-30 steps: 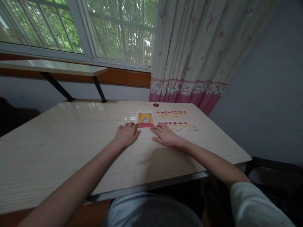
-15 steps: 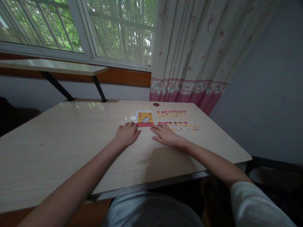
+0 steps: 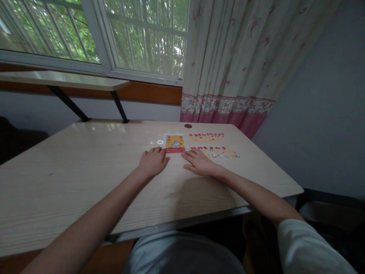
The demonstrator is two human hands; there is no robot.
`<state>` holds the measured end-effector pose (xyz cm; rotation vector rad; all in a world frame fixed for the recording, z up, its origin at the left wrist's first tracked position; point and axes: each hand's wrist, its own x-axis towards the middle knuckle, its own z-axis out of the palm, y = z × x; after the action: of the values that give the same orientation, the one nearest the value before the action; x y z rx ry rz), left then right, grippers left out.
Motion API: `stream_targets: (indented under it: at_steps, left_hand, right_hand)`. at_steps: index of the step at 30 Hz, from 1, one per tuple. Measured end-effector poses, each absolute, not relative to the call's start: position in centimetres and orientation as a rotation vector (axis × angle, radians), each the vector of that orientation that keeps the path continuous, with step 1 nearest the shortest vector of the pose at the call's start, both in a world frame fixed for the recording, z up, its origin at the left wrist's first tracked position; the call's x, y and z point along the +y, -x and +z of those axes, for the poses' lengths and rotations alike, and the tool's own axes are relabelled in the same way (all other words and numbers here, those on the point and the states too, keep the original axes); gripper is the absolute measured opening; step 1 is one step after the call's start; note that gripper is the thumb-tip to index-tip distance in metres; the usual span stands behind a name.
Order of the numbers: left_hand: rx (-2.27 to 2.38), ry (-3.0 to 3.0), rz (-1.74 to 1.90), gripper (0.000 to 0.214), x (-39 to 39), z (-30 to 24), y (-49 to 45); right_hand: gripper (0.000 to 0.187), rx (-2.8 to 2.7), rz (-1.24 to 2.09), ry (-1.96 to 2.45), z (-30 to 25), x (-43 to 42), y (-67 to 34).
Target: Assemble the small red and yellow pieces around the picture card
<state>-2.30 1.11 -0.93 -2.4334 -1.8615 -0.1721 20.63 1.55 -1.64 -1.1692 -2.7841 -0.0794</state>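
Flanking yellow card [image 3: 175,144]: left hand [image 3: 152,161], right hand [image 3: 199,163] flat; print unreadable.

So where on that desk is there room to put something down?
The stretch of desk left of the left hand is bare, as is the near edge below both hands. Crowded: the card and sticker strips by the right hand.

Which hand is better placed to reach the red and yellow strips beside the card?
Probably the right hand: its fingertips lie just beside the nearer strip, right of the card. The left hand rests on the card's other side, farther away.
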Motion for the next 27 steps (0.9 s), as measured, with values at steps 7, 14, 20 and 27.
stream_targets:
  at_steps: [7, 14, 20, 27]
  left_hand:
    - [-1.876, 2.430, -0.164, 0.046, 1.09, -0.86, 2.20]
    - [-1.859, 2.432, -0.148, 0.047, 0.97, -0.77, 2.19]
    - [-1.857, 2.415, -0.149, 0.045, 1.09, -0.92, 2.25]
    - [-1.865, 2.415, -0.141, 0.045, 1.03, -0.83, 2.16]
  right_hand:
    - [0.060, -2.785, -0.064, 1.183, -1.46, 1.41, -20.60]
    - [0.060, -2.783, -0.059, 1.186, -1.51, 1.41, -20.61]
    - [0.060, -2.778, -0.074, 1.169, -1.66, 1.53, -20.63]
    - [0.060, -2.779, -0.070, 1.180, -1.63, 1.48, -20.67]
